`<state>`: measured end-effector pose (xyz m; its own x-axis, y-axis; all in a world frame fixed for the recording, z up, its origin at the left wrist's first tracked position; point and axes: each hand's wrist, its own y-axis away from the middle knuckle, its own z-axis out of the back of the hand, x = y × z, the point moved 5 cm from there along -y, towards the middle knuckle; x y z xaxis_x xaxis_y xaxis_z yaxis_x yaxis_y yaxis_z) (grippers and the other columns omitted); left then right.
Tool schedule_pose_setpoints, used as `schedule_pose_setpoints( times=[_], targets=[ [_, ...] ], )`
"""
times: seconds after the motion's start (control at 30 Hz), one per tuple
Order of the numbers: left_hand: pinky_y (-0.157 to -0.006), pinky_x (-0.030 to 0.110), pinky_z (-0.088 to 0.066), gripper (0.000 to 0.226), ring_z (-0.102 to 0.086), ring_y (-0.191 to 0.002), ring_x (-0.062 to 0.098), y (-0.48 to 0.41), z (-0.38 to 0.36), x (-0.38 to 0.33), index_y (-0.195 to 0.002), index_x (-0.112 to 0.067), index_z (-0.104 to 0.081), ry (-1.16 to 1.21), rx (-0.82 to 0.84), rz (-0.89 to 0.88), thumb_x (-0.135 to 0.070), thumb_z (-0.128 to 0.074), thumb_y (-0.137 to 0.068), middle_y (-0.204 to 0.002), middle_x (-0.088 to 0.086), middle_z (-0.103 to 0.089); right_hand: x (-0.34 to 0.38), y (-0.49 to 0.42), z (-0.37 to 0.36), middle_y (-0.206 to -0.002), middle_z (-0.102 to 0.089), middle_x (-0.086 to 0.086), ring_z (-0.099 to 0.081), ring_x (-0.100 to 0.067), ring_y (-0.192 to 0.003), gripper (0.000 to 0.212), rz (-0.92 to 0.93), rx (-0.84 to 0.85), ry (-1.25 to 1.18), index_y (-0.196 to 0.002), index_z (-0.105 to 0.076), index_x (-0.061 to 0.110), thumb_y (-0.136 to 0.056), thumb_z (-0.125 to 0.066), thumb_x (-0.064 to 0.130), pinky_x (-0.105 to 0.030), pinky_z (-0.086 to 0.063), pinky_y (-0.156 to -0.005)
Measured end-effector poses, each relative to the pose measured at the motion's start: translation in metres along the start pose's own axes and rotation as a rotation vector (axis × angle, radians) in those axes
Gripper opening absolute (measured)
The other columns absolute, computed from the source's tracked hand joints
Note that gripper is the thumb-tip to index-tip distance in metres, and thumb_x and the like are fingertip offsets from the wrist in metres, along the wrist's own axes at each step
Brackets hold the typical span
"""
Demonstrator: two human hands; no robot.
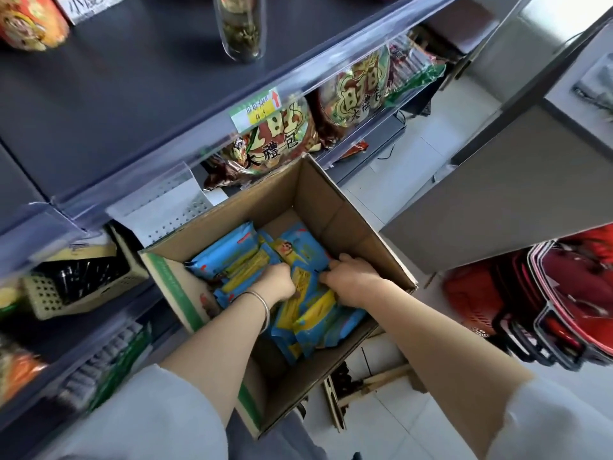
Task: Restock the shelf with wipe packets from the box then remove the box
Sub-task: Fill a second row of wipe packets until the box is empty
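Wipe packets (229, 257) in the box (331, 207): left hand (277, 279) and right hand (352, 281) reach in, fingers gripping them; snack bag (265, 144) reads 大禮包.

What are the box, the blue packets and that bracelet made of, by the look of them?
Box: cardboard, likely corrugated; matte brown inside, with creased folds and raw cut edges.
Packets: probably thin plastic film, glossy, printed blue and yellow; it wrinkles and catches the light.
Bracelet: likely metal, a thin silvery ring with a shine, though plastic cannot be ruled out.
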<state>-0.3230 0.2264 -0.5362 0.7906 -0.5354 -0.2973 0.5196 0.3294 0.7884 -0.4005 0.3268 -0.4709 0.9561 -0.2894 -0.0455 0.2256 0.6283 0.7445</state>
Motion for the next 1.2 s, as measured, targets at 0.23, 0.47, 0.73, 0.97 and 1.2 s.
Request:
schedule_pose_setpoints(
  times=[0.23, 0.47, 0.73, 0.97, 1.2],
  targets=[
    [-0.073, 0.035, -0.045, 0.016, -0.059, -0.099, 0.032, 0.035, 0.058, 0.014, -0.079, -0.017, -0.047, 0.074, -0.181, -0.072, -0.014, -0.062, -0.084, -0.105, 0.016, -0.061, 0.005, 0.014, 0.015, -0.124, -0.052, -0.005, -0.040, -0.028, -0.121, 0.037, 0.049, -0.087, 0.032, -0.124, -0.059, 0.030, -0.087, -0.061, 0.029, -0.035, -0.038, -0.091],
    [-0.058, 0.033, -0.034, 0.017, -0.053, -0.076, 0.029, 0.097, 0.127, -0.002, -0.077, -0.015, -0.038, -0.012, -0.363, -0.178, -0.009, -0.050, -0.088, -0.080, 0.009, -0.050, -0.012, 0.051, 0.077, -0.107, -0.055, -0.007, -0.055, -0.029, -0.107, 0.025, -0.082, -0.226, -0.396, -0.112, -0.057, 0.022, -0.088, -0.056, 0.027, -0.030, -0.039, -0.072],
    [-0.068, 0.034, -0.043, 0.011, -0.059, -0.090, 0.031, 0.196, 0.228, -0.036, -0.088, -0.017, -0.041, 0.006, -0.634, -0.198, -0.018, -0.052, -0.088, -0.093, 0.008, -0.054, -0.063, 0.136, 0.182, -0.098, -0.059, -0.007, -0.059, -0.027, -0.097, 0.029, -0.156, -0.684, -0.703, -0.115, -0.061, 0.017, -0.086, -0.062, 0.022, -0.033, -0.049, -0.078],
    [-0.069, 0.039, -0.045, 0.015, -0.059, -0.089, 0.033, 0.313, 0.303, -0.057, -0.096, -0.017, -0.040, -0.078, -0.979, -0.277, -0.028, -0.051, -0.091, -0.096, 0.011, -0.059, -0.070, 0.227, 0.266, -0.079, -0.058, 0.000, -0.055, -0.017, -0.068, 0.022, 0.029, -1.155, -0.916, -0.108, -0.063, 0.011, -0.088, -0.066, 0.018, -0.031, -0.049, -0.065],
    [-0.068, 0.038, -0.039, 0.035, -0.057, -0.098, 0.037, 0.451, 0.347, -0.030, -0.128, -0.017, -0.041, -0.056, -1.383, -0.259, -0.027, -0.044, -0.095, -0.107, 0.016, -0.060, -0.018, 0.265, 0.346, -0.078, -0.056, 0.007, -0.059, -0.013, -0.072, 0.015, 0.386, -1.291, -1.163, -0.096, -0.058, 0.018, -0.086, -0.068, 0.015, -0.025, -0.056, -0.054]
  ],
)
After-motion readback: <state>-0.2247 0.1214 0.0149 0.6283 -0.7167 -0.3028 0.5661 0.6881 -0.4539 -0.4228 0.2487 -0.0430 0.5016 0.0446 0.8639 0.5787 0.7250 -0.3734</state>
